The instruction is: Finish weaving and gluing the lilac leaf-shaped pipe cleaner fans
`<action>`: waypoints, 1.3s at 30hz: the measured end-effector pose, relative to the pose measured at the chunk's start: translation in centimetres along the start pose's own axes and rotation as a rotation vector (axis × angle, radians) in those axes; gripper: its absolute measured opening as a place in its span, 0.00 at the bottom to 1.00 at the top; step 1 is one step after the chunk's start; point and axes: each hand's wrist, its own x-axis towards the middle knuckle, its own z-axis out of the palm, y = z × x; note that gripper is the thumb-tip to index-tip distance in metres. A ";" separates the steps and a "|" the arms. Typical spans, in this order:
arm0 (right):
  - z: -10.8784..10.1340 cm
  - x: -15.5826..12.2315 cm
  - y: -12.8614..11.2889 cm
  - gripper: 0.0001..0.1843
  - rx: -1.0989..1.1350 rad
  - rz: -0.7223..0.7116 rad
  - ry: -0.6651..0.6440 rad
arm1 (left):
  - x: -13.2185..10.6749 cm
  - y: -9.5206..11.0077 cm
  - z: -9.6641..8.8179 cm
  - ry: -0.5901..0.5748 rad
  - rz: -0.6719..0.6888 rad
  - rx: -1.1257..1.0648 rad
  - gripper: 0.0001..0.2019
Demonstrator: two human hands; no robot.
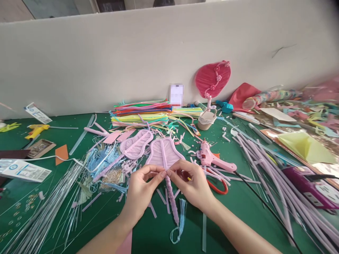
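A lilac hand fan (164,151) with a ribbed, scalloped face and a wrapped handle lies in front of me, handle pointing my way. At the top of that handle, my left hand (141,188) and my right hand (192,183) pinch it between thumbs and fingers, fingertips meeting. A light blue tassel (182,215) with a looped cord lies by the handle's lower end. To the left rests a second lilac fan (136,144). Just right of my right hand are a pink glue gun (215,158) and red-handled scissors (219,188), partly hidden.
Bundled colored pipe cleaners (143,114) lie along the white partition (106,60). A red fan (213,80) stands in a small pot (206,120). Silver wires (50,201) and a yellow glue gun (37,130) are left; lilac strips (275,176) and a purple power strip (315,190) are right.
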 end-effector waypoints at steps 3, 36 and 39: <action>0.2 0.0 0.3 0.12 0.011 0.035 -0.002 | 0.2 0.2 -0.3 0.007 0.064 0.082 0.10; -2.4 -0.5 1.1 0.08 -0.793 0.030 -0.282 | 2.5 -3.1 -0.6 0.013 0.510 0.818 0.03; -1.5 -0.9 1.8 0.09 -0.865 -0.030 -0.298 | 2.6 -3.0 -0.6 -0.003 0.484 0.819 0.03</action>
